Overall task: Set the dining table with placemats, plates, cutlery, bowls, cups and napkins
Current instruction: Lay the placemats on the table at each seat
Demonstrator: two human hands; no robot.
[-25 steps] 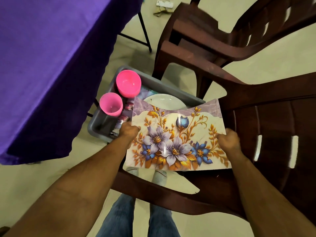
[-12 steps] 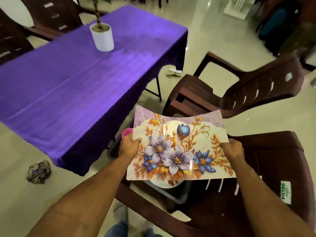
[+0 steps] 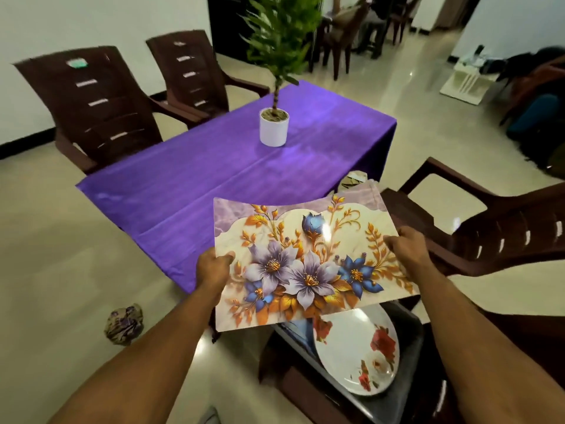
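Two hands grip one glossy floral-printed rectangular placemat [image 3: 308, 261], the left hand [image 3: 214, 267] pinching its left edge, the right hand [image 3: 405, 249] its right. It hangs in the air beside the purple-clothed dining table [image 3: 232, 166], above a white rose-patterned plate [image 3: 357, 353].

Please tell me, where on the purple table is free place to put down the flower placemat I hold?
The tablecloth is bare between the near edge and the white plant pot, and also beyond the pot toward the far end. Only the pot occupies the middle. The placemat, gripped by left hand and right hand, hangs over the near right corner.
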